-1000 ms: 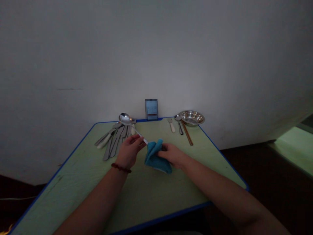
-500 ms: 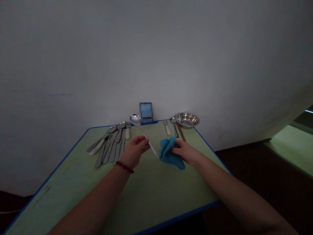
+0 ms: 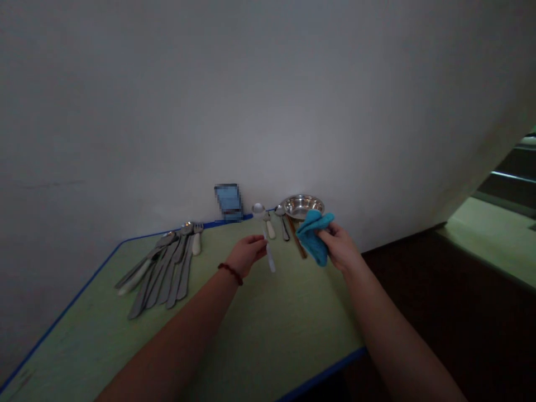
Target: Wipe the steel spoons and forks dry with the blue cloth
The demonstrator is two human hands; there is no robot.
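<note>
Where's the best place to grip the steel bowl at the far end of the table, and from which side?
Probably the rim of the shallow steel bowl on its right side, pinched from above: the flared lip gives thumb and fingers an edge. The spoon and chopsticks lie by its left and front, and the wall stands behind it.

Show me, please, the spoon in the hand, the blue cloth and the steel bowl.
spoon [image 3: 258, 209], head view, on its bowl
blue cloth [image 3: 313, 237], head view, on its middle
steel bowl [image 3: 302, 196], head view, on its far rim
</note>
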